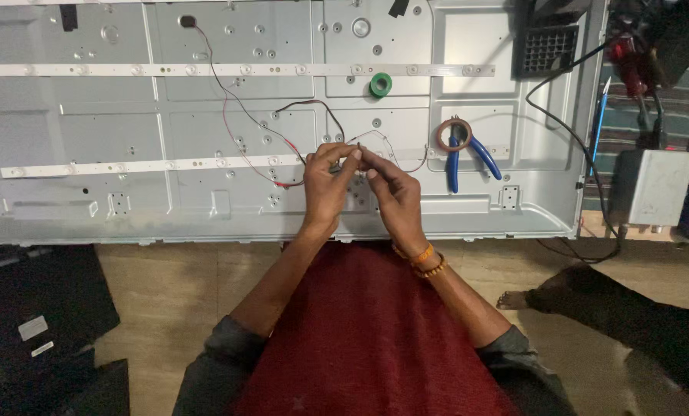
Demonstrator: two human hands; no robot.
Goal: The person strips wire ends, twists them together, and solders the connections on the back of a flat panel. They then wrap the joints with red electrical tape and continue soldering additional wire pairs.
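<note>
Right now both your hands meet at frame centre, over the lower strip of the white metal panel (283, 208). L hand (325, 189) and R hand (394, 200) are fingertip to fingertip, pinched together on the thin wire ends (357, 146) between them. Wire ends sit at 12 o'clock from both palms, touching the fingertips; neither hand nearer, they share it. Red/black lead (236, 115) runs off toward 10 o'clock from the pinch, long axis slanting up-left to a dark plug near the top edge. Blue-handled pliers (468, 154) lie at 2 o'clock of R hand, near, not touching, w/ a brown tape ring over the jaws. Green tape roll (381, 84) at 12–1 o'clock, well apart. Can't tell if the ends are already twisted.
</note>
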